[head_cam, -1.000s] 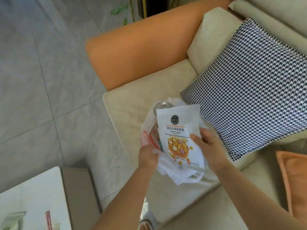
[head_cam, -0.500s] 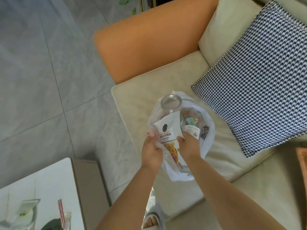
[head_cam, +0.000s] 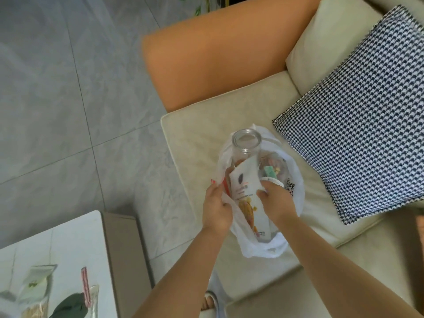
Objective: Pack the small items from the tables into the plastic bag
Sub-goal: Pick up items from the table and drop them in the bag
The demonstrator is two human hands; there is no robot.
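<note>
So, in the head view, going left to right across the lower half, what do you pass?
White table with snack packets → left hand gripping the plastic bag's edge → white snack pouch going into the bag → right hand pinching the pouch → houndstooth cushion.

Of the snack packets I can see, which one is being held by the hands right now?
The white packet with the orange picture, half inside the white plastic bag on the sofa. The greenish packets lie untouched on the white table.
</note>
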